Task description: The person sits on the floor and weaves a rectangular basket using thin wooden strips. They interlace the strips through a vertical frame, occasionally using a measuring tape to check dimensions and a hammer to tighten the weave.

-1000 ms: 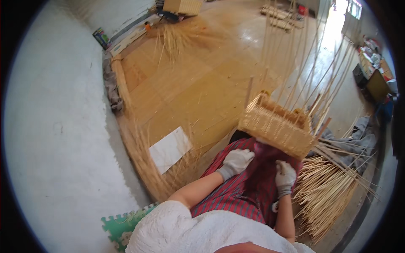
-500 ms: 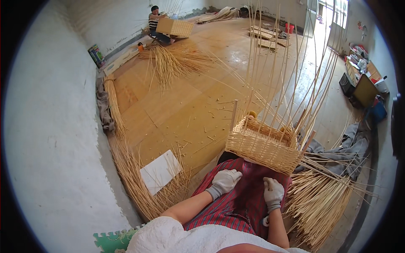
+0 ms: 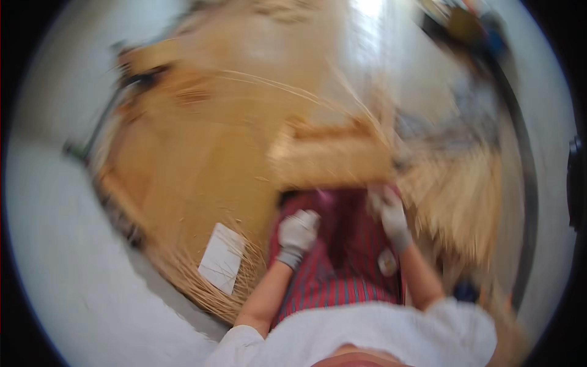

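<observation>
A pale woven basket (image 3: 330, 156), blurred, stands at the far edge of my lap. Red striped cloth (image 3: 339, 281) covers my legs. Gloved, my left hand (image 3: 298, 225) lies on the cloth with fingers curled; whether they grip anything is hidden. My right hand (image 3: 388, 211), also gloved, is just below the basket's right side, its fingers smeared by motion.
Bundles of pale canes lie on my right (image 3: 458, 196) and left (image 3: 183, 275), with a white board (image 3: 220, 257) by the left one. Dark clutter (image 3: 465, 30) sits at the back right. A blurred box-like shape (image 3: 156, 55) is at the back left, near the wall (image 3: 61, 263).
The view has swung, so the basket and lap sit further left and higher. My right hand is higher, closer to the basket. The tall upright canes now show only as faint streaks.
</observation>
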### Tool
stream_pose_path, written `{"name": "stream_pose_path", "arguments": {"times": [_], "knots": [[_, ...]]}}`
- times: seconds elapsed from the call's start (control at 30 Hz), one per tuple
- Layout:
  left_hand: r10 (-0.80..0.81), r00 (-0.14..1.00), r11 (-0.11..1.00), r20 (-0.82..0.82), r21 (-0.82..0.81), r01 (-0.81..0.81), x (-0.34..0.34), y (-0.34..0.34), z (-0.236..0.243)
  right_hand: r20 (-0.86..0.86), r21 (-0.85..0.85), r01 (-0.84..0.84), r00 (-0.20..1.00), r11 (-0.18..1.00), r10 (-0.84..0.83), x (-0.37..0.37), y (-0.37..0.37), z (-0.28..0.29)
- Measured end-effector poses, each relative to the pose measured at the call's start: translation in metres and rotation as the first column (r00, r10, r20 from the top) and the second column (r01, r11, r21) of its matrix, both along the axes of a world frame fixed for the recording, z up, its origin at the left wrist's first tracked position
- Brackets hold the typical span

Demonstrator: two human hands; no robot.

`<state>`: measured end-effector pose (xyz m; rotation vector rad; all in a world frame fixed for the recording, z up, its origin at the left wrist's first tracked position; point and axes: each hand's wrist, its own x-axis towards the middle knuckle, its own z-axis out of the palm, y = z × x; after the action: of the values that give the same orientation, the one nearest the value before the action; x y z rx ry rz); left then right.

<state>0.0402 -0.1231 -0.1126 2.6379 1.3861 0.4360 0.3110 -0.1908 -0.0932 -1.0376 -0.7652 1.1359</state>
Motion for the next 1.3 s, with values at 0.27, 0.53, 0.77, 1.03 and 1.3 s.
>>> {"name": "stream_pose_path", "arguments": {"times": [0.27, 0.53, 0.77, 1.03, 1.3], "knots": [[-0.088, 0.988, 0.982, 0.124, -0.155, 0.107, 0.012, 0.003, -0.013, 0.651, -0.551, 0.592, 0.746, 0.589, -0.141, 0.101, -0.21, -0.172], [0.127, 0.839, 0.655, 0.529, -0.68, 0.329, 0.104, -0.072, 0.031, 0.242, -0.934, 0.046, 0.81, 0.355, 0.533, -0.051, -0.361, -0.336], [-0.531, 0.745, 0.587, 0.404, -0.459, 0.667, 0.154, -0.107, 0.022, 0.651, -0.686, 0.715, 0.686, 0.136, -0.325, 0.062, -0.297, -0.312], [-0.491, 0.695, 0.451, 0.525, -0.529, 0.719, 0.155, -0.076, 0.018, 0.751, -0.657, 0.753, 0.653, -0.019, -0.095, 0.254, -0.35, -0.409], [-0.455, 0.75, 0.502, 0.48, -0.557, 0.662, 0.14, -0.096, -0.002, 0.703, -0.701, 0.707, 0.665, -0.088, -0.253, 0.189, -0.339, -0.394]]}}
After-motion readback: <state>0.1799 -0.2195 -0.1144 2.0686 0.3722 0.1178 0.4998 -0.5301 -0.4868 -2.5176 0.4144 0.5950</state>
